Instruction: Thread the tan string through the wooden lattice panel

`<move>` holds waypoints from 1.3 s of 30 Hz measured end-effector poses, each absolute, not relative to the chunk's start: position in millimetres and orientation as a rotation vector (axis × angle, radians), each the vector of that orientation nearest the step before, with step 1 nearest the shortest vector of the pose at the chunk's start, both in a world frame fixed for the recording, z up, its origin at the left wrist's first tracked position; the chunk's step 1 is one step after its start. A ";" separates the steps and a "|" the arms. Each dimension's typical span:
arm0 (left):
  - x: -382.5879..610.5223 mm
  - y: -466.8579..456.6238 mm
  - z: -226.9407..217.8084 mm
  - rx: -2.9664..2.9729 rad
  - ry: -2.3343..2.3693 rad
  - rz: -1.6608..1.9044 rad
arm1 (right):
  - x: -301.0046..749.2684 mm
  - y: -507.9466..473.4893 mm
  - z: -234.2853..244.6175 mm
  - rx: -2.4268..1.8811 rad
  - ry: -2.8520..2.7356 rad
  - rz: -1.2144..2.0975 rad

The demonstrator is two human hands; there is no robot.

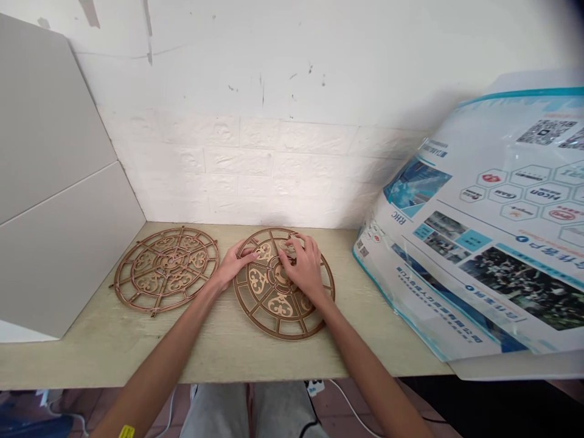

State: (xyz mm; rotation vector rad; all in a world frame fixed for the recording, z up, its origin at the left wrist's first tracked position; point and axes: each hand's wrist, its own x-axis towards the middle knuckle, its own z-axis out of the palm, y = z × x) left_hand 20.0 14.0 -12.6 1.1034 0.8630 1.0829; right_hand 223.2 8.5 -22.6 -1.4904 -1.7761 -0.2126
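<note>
A round bronze-coloured openwork disc (280,306) with spokes and scroll patterns lies on the pale tabletop in front of me. My left hand (235,263) is closed at its upper left rim, with the fingertips reaching over the scrollwork. My right hand (305,263) is bent over its upper right part, fingers curled onto the spokes and thumb near the centre. The right palm and fingers hide that part of the pattern. To the left, a similar copper-coloured disc (159,301) with small tabs round its rim lies flat, apart from both hands.
A large printed plastic-wrapped package (456,243) leans over the table's right side. Grey panels (73,243) stand at the left. Behind is a white brick-patterned wall (255,164). The wooden table's (219,359) front edge is close to my legs, with cables on the floor below.
</note>
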 end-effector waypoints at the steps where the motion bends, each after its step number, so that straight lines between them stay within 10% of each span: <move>1: 20.2 13.9 -12.7 1.106 0.867 1.082 | 222.8 7.8 -21.8 -1.499 -1.776 -0.225; 39: 21.2 13.0 -11.9 1.080 0.842 1.084 | 245.3 14.5 -9.6 -1.233 -2.024 0.231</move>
